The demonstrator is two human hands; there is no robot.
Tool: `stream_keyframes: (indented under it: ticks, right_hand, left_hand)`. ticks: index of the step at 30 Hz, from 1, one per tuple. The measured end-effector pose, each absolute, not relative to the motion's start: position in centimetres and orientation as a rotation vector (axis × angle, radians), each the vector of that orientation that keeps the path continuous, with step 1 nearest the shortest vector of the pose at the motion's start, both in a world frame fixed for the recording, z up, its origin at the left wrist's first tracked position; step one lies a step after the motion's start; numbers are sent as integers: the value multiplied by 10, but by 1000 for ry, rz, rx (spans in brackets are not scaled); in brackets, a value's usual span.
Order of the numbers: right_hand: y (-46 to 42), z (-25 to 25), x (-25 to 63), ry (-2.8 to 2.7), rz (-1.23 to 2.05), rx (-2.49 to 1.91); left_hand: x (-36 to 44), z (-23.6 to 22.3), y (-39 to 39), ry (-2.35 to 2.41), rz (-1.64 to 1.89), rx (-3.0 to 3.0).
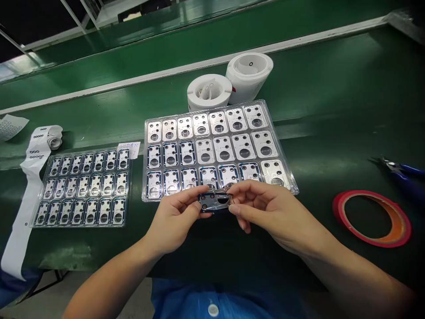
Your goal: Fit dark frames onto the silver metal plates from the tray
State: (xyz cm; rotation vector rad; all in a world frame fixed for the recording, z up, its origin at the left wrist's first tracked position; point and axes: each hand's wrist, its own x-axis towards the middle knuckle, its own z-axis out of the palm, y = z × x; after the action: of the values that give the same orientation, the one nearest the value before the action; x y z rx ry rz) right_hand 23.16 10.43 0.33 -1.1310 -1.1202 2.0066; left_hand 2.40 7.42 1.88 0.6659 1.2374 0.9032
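Between my two hands is a small silver metal plate (212,201) with a blue edge, several small holes and one large round opening. My left hand (181,217) pinches its left end between thumb and fingers. The fingertips of my right hand (259,206) close on its right end, beside the large opening. The plate is held just over the near edge of a clear plastic tray (294,186), which carries rows of similar plates. Some plates there have blue edges, such as the blue-edged plate (171,155); others are plain silver, such as the silver plate (224,148).
A second filled tray (129,195) lies to the left, by a curling white strip of ring stickers (28,195). Two white label rolls (209,106) (250,86) stand behind the main tray. At right are red tape (338,212) and blue-handled pliers (411,170).
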Motion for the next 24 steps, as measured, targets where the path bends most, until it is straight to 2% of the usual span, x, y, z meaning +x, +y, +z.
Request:
stream_keyframes:
  ticks: [24]
  right_hand:
    - [105, 5, 232, -1263, 1899, -1198]
  left_hand:
    - [22, 14, 73, 1236, 893, 711]
